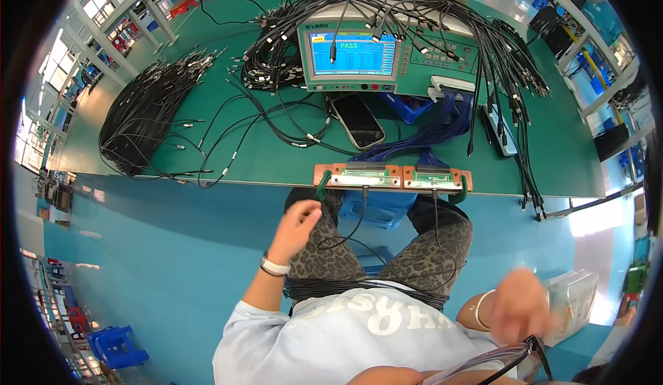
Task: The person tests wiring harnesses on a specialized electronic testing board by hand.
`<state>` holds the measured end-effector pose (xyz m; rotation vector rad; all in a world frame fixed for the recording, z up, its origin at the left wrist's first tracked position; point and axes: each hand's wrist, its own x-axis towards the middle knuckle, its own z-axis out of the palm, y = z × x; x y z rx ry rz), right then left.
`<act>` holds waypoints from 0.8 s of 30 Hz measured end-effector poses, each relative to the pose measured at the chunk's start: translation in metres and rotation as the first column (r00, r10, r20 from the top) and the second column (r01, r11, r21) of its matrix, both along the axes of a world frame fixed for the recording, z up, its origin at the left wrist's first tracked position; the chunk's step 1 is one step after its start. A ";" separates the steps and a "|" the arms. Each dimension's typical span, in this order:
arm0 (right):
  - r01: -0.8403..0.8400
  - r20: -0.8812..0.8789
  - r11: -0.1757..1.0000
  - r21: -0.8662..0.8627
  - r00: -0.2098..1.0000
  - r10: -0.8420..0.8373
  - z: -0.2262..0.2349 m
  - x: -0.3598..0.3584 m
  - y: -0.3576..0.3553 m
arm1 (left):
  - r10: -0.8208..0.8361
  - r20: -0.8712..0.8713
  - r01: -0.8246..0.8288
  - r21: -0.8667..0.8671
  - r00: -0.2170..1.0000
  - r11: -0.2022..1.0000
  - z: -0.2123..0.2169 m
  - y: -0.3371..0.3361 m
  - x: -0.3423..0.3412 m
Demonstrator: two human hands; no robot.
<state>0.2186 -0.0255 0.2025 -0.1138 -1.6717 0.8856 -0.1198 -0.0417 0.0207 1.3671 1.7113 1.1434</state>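
Observation:
My left hand [297,227] hovers over my left thigh, just below the table edge. Its fingers are curled together, and nothing shows in them. My right hand [523,308] is raised at the lower right, smeared by motion, so its fingers and anything in them cannot be made out. Ahead, a test fixture with two green circuit boards [431,176] sits along the table edge. One black cable [364,202] is plugged into its left half, another black cable [436,212] into its right half; both hang down to my lap, where a bundle of black cables [324,288] lies.
A cable tester [359,88] with a lit screen stands behind the fixture, joined by blue ribbon wires [442,126]. Black cables drape over it. A phone [358,121] lies in front. A large cable bundle [141,116] covers the table's left; a blue stool [117,347] stands on the floor.

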 end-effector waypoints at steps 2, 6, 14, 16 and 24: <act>0.437 -0.065 0.790 -0.431 0.858 -0.510 -0.050 -0.020 0.023 | -0.034 0.303 0.043 -0.023 0.953 0.999 -0.020 -0.017 0.009; 0.625 0.382 0.396 -0.673 0.752 -0.538 -0.134 -0.021 0.057 | -0.061 0.582 0.144 -0.097 0.811 0.985 -0.020 0.009 0.032; 0.124 0.121 0.181 -0.976 0.992 -0.023 -0.185 -0.040 0.037 | 0.084 0.735 0.025 -0.136 0.673 0.990 -0.010 0.050 0.098; 0.195 0.194 0.131 -0.972 0.981 -0.023 -0.191 -0.039 0.015 | 0.121 0.743 -0.034 -0.131 0.658 0.991 -0.017 0.038 0.113; 0.642 0.390 0.045 -0.766 0.518 -0.761 -0.216 0.205 -0.023 | 0.430 0.564 -0.438 -0.131 0.705 0.889 -0.016 -0.070 0.034</act>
